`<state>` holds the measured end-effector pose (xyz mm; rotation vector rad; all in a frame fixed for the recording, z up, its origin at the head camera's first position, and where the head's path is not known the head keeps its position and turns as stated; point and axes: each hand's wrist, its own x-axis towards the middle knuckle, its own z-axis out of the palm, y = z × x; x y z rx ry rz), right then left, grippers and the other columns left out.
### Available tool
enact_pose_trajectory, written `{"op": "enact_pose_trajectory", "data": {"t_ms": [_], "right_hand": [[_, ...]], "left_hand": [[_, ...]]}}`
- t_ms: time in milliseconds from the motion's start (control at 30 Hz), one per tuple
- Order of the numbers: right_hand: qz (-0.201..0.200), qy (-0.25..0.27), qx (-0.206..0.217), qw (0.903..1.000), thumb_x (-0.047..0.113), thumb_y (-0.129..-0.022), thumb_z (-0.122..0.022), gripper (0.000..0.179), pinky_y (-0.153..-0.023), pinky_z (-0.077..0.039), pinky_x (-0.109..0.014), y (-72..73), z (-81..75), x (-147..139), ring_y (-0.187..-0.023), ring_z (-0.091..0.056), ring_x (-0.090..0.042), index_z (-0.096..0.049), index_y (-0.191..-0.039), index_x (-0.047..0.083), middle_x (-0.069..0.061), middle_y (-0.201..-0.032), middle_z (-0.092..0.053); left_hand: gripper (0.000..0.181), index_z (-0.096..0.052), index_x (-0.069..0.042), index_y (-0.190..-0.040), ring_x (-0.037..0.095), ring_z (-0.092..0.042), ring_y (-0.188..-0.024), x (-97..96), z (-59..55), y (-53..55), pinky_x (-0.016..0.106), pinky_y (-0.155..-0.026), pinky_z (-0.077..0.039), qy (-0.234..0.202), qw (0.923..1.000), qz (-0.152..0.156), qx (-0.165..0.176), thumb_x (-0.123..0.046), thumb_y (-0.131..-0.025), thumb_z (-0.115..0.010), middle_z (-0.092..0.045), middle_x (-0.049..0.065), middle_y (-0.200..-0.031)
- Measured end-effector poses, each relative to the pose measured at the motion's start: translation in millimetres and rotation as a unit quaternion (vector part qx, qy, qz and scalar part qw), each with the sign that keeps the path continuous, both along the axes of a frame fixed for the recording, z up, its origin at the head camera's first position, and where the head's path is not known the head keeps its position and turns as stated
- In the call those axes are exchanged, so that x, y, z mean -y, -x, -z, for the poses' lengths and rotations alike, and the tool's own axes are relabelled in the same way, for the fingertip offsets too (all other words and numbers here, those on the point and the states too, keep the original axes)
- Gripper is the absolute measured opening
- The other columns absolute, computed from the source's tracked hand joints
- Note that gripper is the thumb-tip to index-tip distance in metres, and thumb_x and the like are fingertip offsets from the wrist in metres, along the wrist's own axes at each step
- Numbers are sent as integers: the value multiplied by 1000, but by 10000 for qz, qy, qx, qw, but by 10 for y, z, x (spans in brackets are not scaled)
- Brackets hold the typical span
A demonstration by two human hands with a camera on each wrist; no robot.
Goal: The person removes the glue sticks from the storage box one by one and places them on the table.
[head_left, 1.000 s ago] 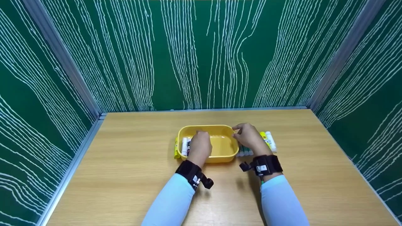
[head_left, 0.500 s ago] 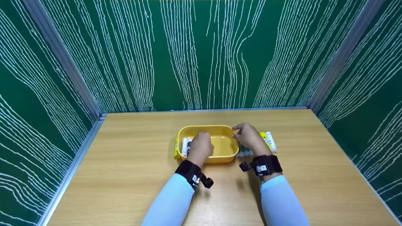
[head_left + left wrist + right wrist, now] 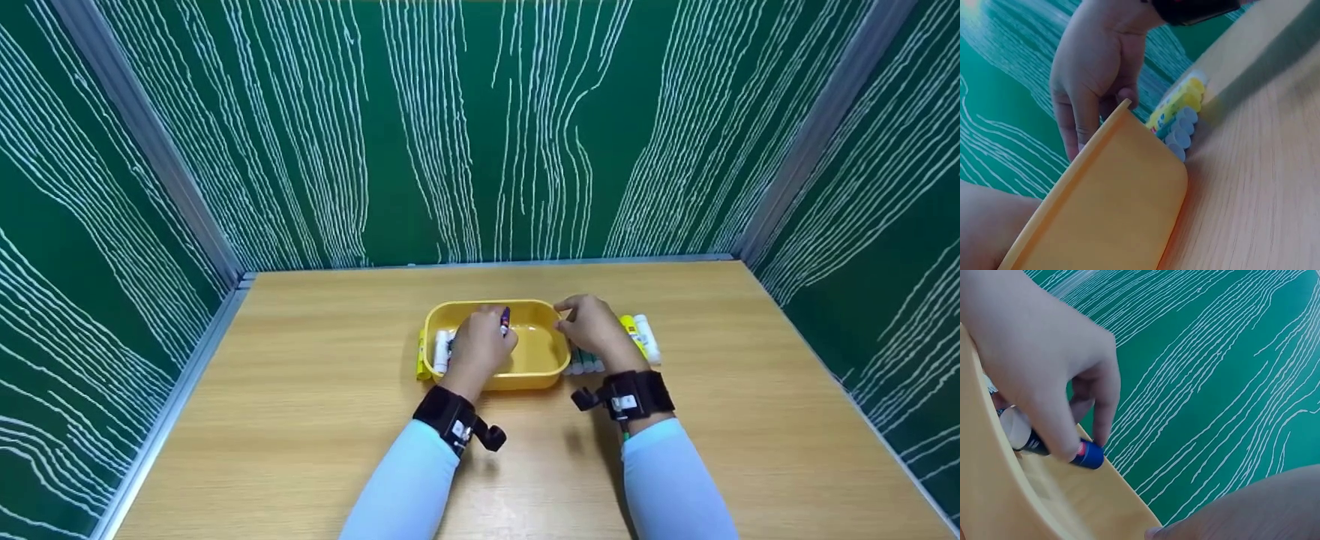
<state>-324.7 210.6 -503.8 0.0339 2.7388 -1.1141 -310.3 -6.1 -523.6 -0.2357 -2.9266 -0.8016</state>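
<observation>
My left hand [image 3: 478,346] is over the inside of a yellow plastic basin [image 3: 517,382], pinching a dark blue glue stick [image 3: 505,321] between thumb and fingers. Its blue end [image 3: 1090,455] and a bit of red label show in the right wrist view. Below that hand, a white glue stick [image 3: 441,351] lies at the basin's left end, beside others partly hidden. My right hand [image 3: 591,324] holds the basin's right rim; in the left wrist view the thumb and fingers of this right hand [image 3: 1098,73] lie on either side of it.
A yellow glue stick [image 3: 421,355] lies against the basin's left outside. To its right, several green glue sticks with pale ends [image 3: 587,361] lie partly under my right hand, then yellow [image 3: 634,332] and white glue sticks [image 3: 647,339]. Green panels [image 3: 487,150] enclose the wooden table [image 3: 300,420].
My left hand has shifted slightly right and turned, and the dark blue glue stick in its fingers has come into view. The right hand stays at the basin's rim.
</observation>
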Motion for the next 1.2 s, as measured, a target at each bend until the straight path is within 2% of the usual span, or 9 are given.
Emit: {"op": "enact_pose_trajectory", "data": {"t_ms": [100,233,333,533,633,733,800,933,1200], "right_hand": [[-22,-36,0,10000,12,-112,-71,43,-75,-62,-30,10,0,-5,-91,-73,-24,-68,-154,4,-21,-118,-76],[-39,-142,18,9999,12,-111,-72,44,-79,-64,-31,14,-15,-10,-97,-73,-26,-68,-154,5,-21,-122,-76],[5,-139,110,9998,12,-112,-72,44,-81,-63,-32,9,-27,-10,-99,-72,-27,-68,-155,6,-21,-124,-76],[97,-103,266,9995,14,-113,-71,44,-81,-63,-32,1,-49,-2,-99,-72,-27,-67,-156,8,-19,-124,-74],[-15,-178,102,9998,14,-112,-71,44,-77,-61,-31,-4,-36,7,-95,-72,-26,-67,-156,6,-20,-122,-76],[-116,-243,-86,9996,14,-112,-71,44,-75,-60,-30,-6,-20,10,-92,-72,-24,-68,-155,4,-21,-120,-77],[-141,-276,-139,9994,14,-112,-71,44,-76,-60,-30,-4,-16,7,-93,-72,-24,-68,-155,3,-21,-121,-77],[-64,-255,-22,9997,15,-112,-71,44,-80,-61,-32,1,-19,-2,-99,-71,-26,-68,-155,5,-20,-124,-76],[-4,-187,172,9997,15,-113,-70,44,-83,-62,-33,5,-25,-17,-102,-71,-28,-67,-157,8,-20,-127,-75]], "left_hand": [[47,-71,-13,-152,24,-74,-122,27,-39,-43,43,-114,-62,-460,9987,-190,-124,-26,-107,-78,-74,9,-137],[51,-70,-13,-154,23,-75,-120,91,-98,-127,41,-114,-62,-1006,9939,-299,-339,-24,-105,-78,-75,9,-137],[51,-70,-14,-155,22,-75,-121,159,-158,-194,41,-114,-62,-1283,9903,-399,-362,-25,-105,-78,-76,8,-140],[52,-70,-15,-155,25,-75,-113,367,-342,-239,40,-99,-69,-1789,9808,-747,-223,-26,-105,-80,-77,10,-138],[55,-70,-13,-154,25,-76,-102,532,-419,-221,38,-85,-70,-2074,9738,-879,-309,-20,-101,-82,-78,11,-133],[58,-69,-14,-155,24,-75,-95,714,-496,-201,36,-77,-67,-2297,9675,-1017,-300,-16,-98,-82,-78,10,-127],[59,-68,-14,-156,25,-74,-95,826,-553,-188,36,-77,-66,-2352,9650,-1139,-199,-15,-98,-81,-77,10,-122],[59,-65,-14,-159,27,-71,-103,1010,-636,-169,38,-87,-66,-2345,9633,-1304,98,-19,-101,-80,-73,11,-120],[64,-56,-15,-167,28,-69,-111,1220,-616,-111,38,-95,-65,-2251,9620,-1398,657,-22,-106,-77,-70,13,-125]]}}
